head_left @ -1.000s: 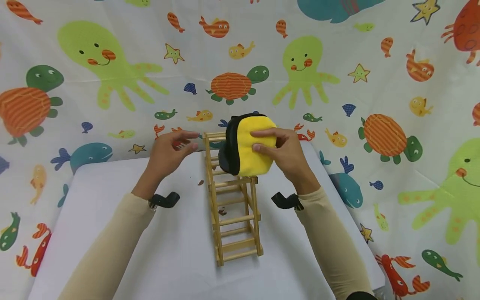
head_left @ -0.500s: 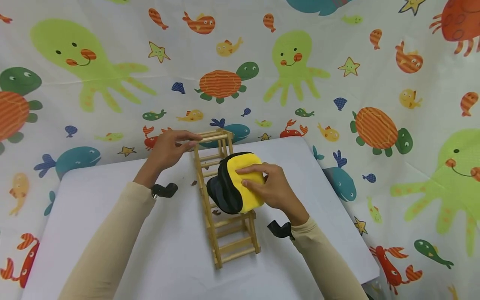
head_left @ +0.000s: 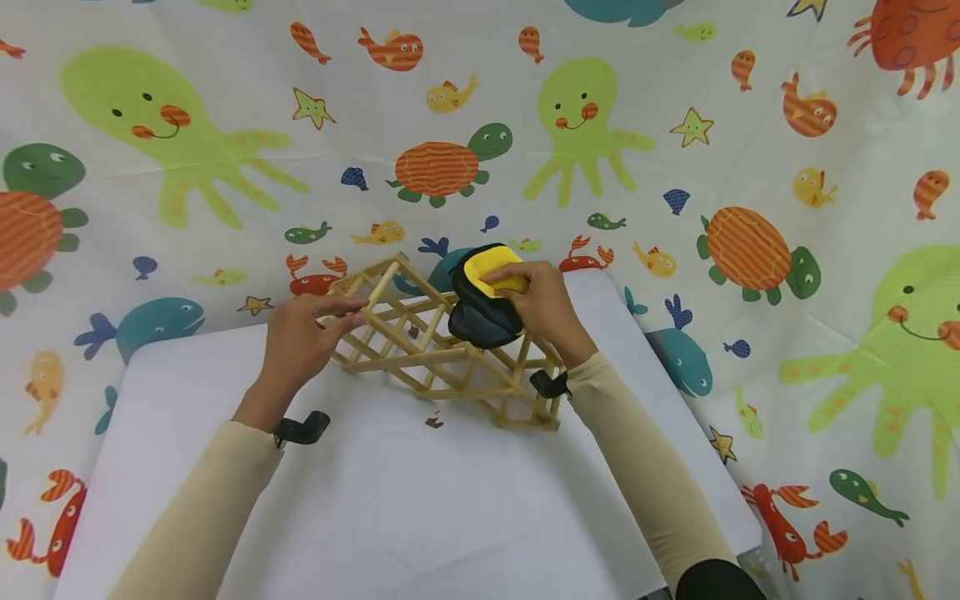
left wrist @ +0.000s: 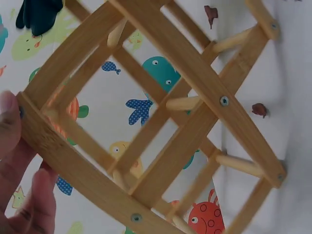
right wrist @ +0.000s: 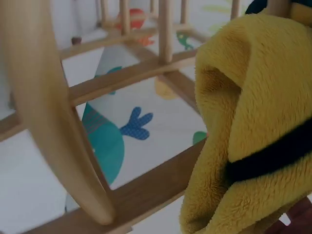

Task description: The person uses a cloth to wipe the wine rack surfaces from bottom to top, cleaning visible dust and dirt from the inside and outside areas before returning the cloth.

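A folding wooden rack (head_left: 408, 361) of light slats and round rungs is held tilted sideways over the white table. My left hand (head_left: 300, 337) grips one end bar between thumb and fingers. In the left wrist view the fingers (left wrist: 14, 170) wrap that slat's end, with crossed slats (left wrist: 209, 87) spreading to the right. My right hand (head_left: 547, 308) pinches a folded plush cloth, yellow on one side and dark grey with black edging on the other (head_left: 486, 323). It is against or just in front of the rack's upper side. The right wrist view shows its yellow pile (right wrist: 273, 87) beside the slats.
Brown crumbled bits (head_left: 434, 422) lie on the white table (head_left: 420, 517) below the rack; another brown bit (left wrist: 259, 110) shows in the left wrist view. A curtain (head_left: 247, 108) printed with sea animals hangs behind the table.
The cloth moved down along the rack, then back up. My left hand took hold of the rack's end. The rack has swung from lengthwise to crosswise and tilted, uncovering the brown bits.
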Tool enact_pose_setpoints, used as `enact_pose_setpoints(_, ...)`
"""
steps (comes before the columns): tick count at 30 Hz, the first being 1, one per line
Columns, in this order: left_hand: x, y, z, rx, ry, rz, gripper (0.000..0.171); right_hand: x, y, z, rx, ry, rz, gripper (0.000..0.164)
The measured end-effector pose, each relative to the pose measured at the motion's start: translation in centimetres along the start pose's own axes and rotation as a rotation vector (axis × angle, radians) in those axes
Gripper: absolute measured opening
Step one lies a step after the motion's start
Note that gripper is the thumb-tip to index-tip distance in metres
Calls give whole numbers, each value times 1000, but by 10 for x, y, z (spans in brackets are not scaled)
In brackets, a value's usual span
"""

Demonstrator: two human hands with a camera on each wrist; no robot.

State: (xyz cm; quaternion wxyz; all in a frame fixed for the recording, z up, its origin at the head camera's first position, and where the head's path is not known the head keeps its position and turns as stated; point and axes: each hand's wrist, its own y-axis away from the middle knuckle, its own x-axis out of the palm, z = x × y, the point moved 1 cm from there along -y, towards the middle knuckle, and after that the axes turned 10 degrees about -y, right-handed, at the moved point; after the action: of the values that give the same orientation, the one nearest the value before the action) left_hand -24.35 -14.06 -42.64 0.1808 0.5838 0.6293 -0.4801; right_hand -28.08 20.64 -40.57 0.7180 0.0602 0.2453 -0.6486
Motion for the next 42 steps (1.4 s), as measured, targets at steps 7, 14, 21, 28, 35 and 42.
enact_pose_setpoints(7,8,18,-19,106,-81,-186,34,14,-61,3,10,141,-36,20)
enact_pose_setpoints(14,20,16,-31,95,-86,-225,36,-1,-51,28,-177,154,-255,21)
enact_pose_setpoints(21,20,4,-26,92,-55,-102,34,-13,7,22,-138,-476,-246,27)
enact_pose_setpoints(28,13,-1,-16,85,-13,173,35,11,42,-29,12,-484,-192,30)
enact_pose_setpoints(35,14,0,-19,134,-61,195,47,17,69,-90,182,-356,-353,25)
enact_pose_setpoints(42,5,-3,-25,144,-98,256,48,13,74,-70,-10,-345,-460,24)
